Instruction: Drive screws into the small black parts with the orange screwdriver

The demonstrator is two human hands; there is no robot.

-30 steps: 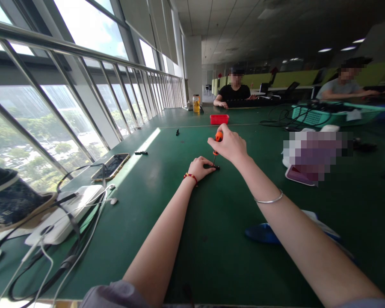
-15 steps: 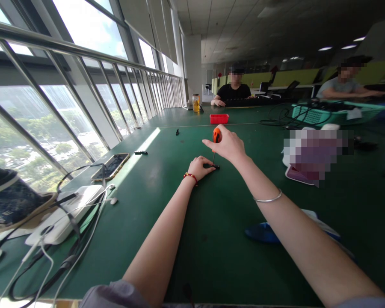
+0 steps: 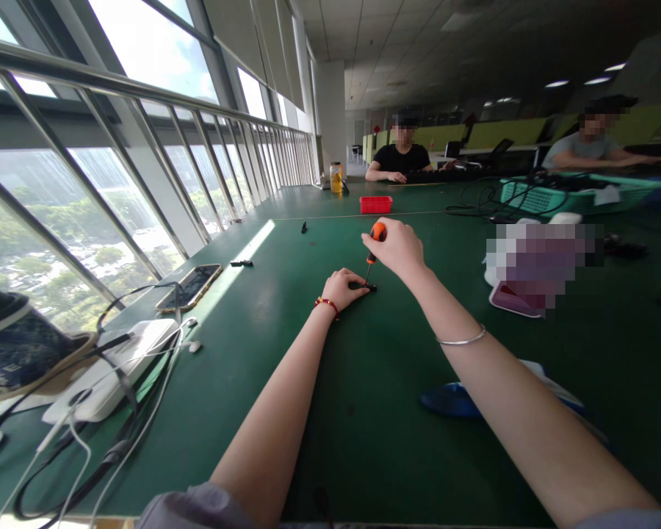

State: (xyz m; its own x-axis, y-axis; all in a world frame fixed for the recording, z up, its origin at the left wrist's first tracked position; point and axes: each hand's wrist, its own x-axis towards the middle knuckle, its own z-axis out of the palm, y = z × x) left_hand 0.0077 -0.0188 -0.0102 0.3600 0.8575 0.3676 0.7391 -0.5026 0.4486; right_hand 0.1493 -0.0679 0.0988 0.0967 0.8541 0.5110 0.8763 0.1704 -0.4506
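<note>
My right hand grips the orange-and-black handle of a screwdriver, which leans slightly to the right. Its thin shaft runs down to a small black part lying on the green table. Beside the shaft, my left hand pinches the near end of that black part between thumb and fingers and rests on the tabletop. The exact spot where the screwdriver tip meets the part is too small to make out.
Two more small black parts lie left of my hands. Farther back stand a red tray, a jar and a green basket. A phone, power strip and cables fill the left; a blue object lies under my right forearm.
My right hand has turned and shifted slightly right, tilting the screwdriver handle and closing its fingers around it. My left hand stays put. The person opposite has moved their hands.
</note>
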